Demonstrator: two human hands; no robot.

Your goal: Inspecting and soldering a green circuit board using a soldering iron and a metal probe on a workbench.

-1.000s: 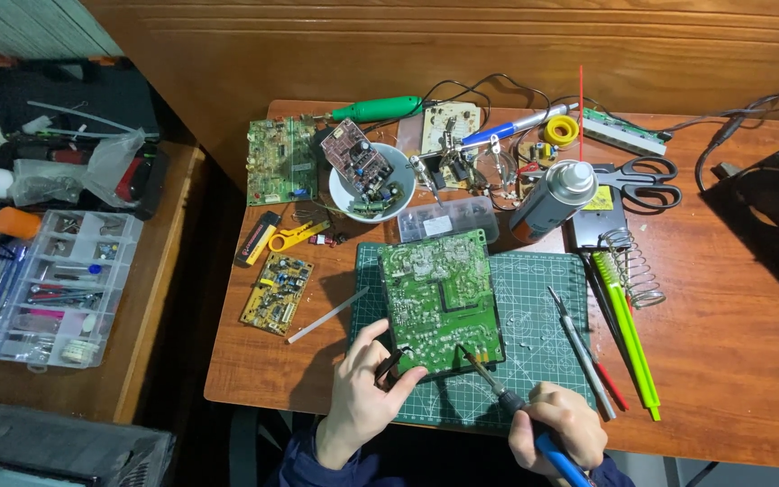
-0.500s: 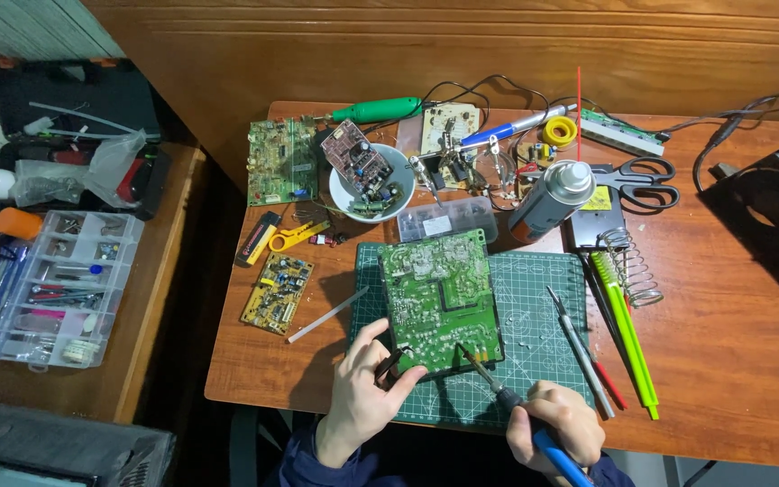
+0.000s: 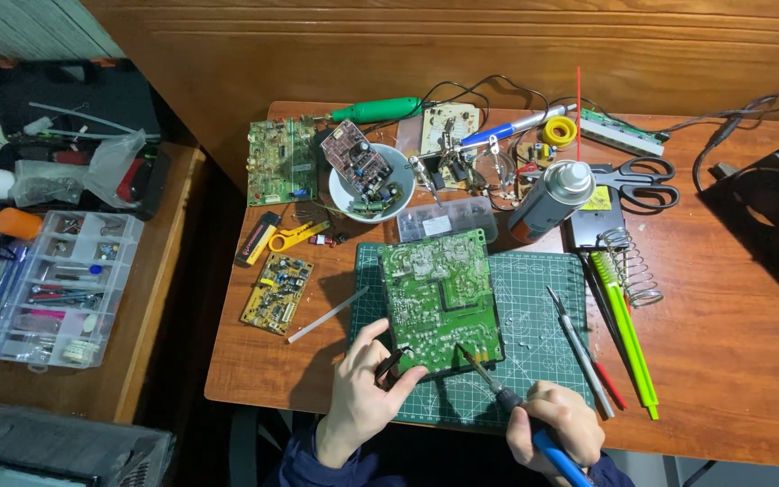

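Probably the board [image 3: 442, 302] is light and stiff, but fragile: its solder side faces up, so it is better to take it by the bare edges, not by the small joints. It lies flat on the green mat [image 3: 534, 298], near the middle of the table [image 3: 732, 361], with its near edge toward the person.

The board is green and rectangular, with pale tracks and many silver solder points. One dark line bends across it.

The left hand [image 3: 362, 397] rests at the near left corner of the board and pinches thin dark tweezers [image 3: 391, 365], whose tips are at the board edge. The right hand [image 3: 556, 424] is closed around the blue handle of a soldering iron [image 3: 507, 397]; its tip touches the board near the near edge, or is just above it, I cannot tell which.

Beside the mat lie a green tool [image 3: 624, 329], a spray can [image 3: 552, 198] and scissors [image 3: 637, 180].
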